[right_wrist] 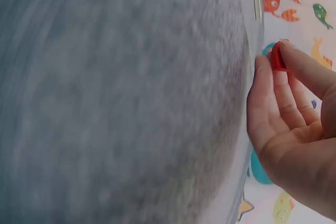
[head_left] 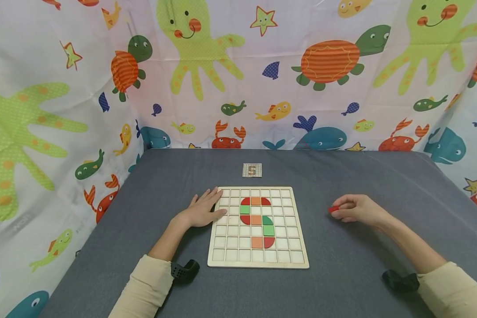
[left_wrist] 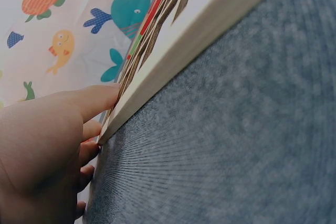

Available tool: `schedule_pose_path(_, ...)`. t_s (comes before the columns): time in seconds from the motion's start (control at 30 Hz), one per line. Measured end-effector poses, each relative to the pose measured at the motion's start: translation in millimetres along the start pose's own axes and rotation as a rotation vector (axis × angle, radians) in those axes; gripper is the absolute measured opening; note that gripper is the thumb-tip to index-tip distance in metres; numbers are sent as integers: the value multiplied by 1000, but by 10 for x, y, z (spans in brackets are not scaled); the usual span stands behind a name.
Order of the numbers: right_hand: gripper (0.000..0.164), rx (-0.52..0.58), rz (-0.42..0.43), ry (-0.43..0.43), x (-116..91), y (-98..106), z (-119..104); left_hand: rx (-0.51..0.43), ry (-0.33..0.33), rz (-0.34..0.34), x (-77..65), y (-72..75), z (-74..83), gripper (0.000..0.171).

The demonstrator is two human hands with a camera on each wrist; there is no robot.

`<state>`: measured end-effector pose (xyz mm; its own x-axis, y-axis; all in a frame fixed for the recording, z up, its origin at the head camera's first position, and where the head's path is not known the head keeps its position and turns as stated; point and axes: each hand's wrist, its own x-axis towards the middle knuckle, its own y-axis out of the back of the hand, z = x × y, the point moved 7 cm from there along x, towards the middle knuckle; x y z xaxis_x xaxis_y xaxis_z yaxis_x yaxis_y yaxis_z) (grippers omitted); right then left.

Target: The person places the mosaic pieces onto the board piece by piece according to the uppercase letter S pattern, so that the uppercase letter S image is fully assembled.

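A wooden grid board point(head_left: 258, 266) lies on the grey cloth, with red, orange and green tiles forming an S-like curve. Among them are an orange square tile point(head_left: 257, 242), a green square tile point(head_left: 268, 230) and a red rounded tile point(head_left: 269, 242). My left hand point(head_left: 202, 211) rests at the board's left edge, fingers extended, the thumb over the border. To the right of the board, above the cloth, my right hand point(head_left: 359, 209) pinches a small red tile point(right_wrist: 278, 57) between thumb and fingers. Much of that tile is hidden by the fingertips.
Behind the board lies a small card point(head_left: 252, 170) printed with a grid and an S-shaped figure. The grey cloth point(head_left: 342, 282) spreads on all sides. A curtain with sea animals point(head_left: 262, 110) hangs along the back and sides.
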<state>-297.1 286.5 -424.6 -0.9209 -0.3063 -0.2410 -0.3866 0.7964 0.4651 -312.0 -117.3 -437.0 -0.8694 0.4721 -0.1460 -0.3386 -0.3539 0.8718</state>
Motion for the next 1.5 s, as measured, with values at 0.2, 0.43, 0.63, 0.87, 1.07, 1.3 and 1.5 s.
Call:
schedule_pose_path(0.2,41,-63,-11,21,43,-125,-106,-2,-2,-3,-1,-3,-3,70)
schedule_pose_path(0.43,32,-5,-69,59,89,-253,-217,-9,5,-1,3,-5,-3,70)
schedule_pose_path(0.63,44,-2,-103,67,130,-371,-312,-4,0,4,7,-10,-13,70)
schedule_pose_path(0.87,39,-1,-147,87,179,-522,-434,5,9,6,1,1,4,70)
schedule_pose_path(1.07,32,10,-183,74,225,-672,-504,-3,7,2,-7,10,20,70)
schedule_pose_path(1.3,33,17,-210,85,285,-808,-580,0,13,0,1,2,6,70)
schedule_pose_path(1.5,33,16,-232,118,328,-914,-667,-6,18,-1,-9,5,10,71)
